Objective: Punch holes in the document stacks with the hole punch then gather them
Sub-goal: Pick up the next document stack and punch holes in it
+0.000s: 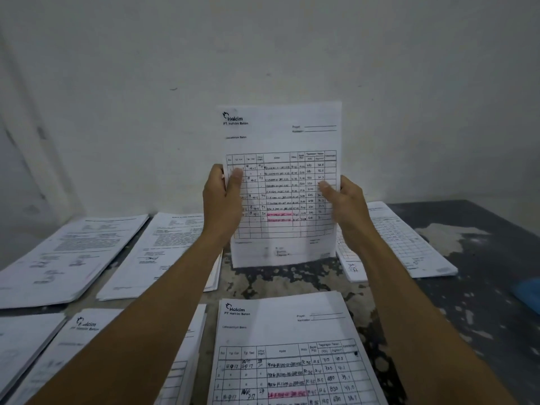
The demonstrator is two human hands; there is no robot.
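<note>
Our fingers come first: the left hand (222, 197) pinches the left edge of the held stack (282, 182), thumb on the printed face and the other fingers curled out of sight behind it. The right hand (346, 204) grips the right edge the same way, though it is blurred and we cannot tell how firmly its thumb presses. Between the two hands the stack stands upright, its table of figures facing us and its bottom edge on or just above the mottled surface (479, 258); which of the two we cannot tell.

Moving outward, more document stacks lie flat all round. At six o'clock from the held one sits a near stack (295, 355) with the same letterhead. At eight o'clock lie two letter-type stacks (73, 252), side by side. At seven o'clock, under our left forearm, is another letterhead stack (87, 340). At three o'clock a gridded stack (409, 241) lies partly hidden behind the right hand. A blue object (530, 290) shows at the frame's edge, about four o'clock; we cannot say what it is.

We judge the step in hand to be squaring the sheets, so the edges line up. No hole punch is visible, so we cannot say whether this stack is punched. The next move calls for keeping both edges pinched while the aligned side goes to the punch.
</note>
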